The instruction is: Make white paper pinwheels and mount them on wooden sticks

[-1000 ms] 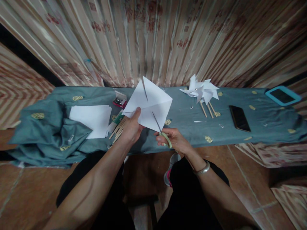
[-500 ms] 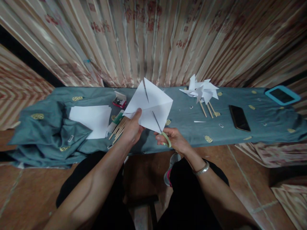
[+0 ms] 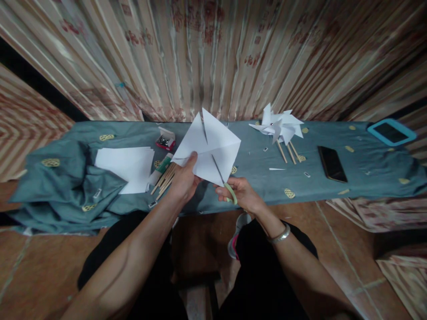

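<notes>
Dark phone [image 3: 332,164]; blue-framed tablet [image 3: 392,132]; patterned curtain [image 3: 213,58]

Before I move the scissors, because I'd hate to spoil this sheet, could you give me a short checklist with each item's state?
1. Paper sheet held: ok, gripped by the left hand.
2. Scissors held: ok, the right hand has the light green handle.
3. Left fingers away from both blades: cannot tell; the thumb on top lies left of the visible blade, but paper partly hides the others.
4. Middle of the sheet uncut: ok, paper remains between the upper slit and the visible blade's tip.
5. Pinwheels out of the way: ok, lying apart on the right.
</notes>
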Demonstrator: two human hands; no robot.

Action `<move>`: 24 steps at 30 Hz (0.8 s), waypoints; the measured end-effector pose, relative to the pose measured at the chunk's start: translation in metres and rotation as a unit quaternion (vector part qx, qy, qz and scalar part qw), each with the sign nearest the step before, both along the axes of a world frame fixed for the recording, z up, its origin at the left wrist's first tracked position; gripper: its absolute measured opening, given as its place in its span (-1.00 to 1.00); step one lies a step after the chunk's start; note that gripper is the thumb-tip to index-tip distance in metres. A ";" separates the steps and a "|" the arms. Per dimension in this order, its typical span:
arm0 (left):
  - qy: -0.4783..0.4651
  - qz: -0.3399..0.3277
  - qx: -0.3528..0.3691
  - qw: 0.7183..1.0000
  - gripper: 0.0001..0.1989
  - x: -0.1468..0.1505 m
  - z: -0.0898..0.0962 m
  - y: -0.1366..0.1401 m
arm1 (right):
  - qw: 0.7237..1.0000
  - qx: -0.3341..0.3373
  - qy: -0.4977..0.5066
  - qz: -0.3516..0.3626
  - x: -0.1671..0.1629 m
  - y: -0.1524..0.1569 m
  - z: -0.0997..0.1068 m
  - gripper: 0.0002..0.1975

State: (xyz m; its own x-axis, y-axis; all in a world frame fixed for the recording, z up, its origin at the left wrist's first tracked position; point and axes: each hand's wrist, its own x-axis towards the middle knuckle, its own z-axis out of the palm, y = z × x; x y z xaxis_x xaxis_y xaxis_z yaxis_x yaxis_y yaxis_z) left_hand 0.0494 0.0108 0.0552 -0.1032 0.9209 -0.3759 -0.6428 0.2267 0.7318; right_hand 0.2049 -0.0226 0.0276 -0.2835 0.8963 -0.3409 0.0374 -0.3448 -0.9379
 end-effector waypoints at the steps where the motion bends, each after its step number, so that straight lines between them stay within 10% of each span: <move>1: 0.003 -0.001 0.001 1.000 -0.74 0.000 0.000 0.000 | 1.000 0.002 -0.003 0.003 0.000 0.000 0.000 -0.57; 24: -0.020 0.029 0.022 0.999 -0.75 -0.011 -0.005 0.010 | 0.995 -0.064 -0.002 0.078 0.013 -0.002 0.004 -0.54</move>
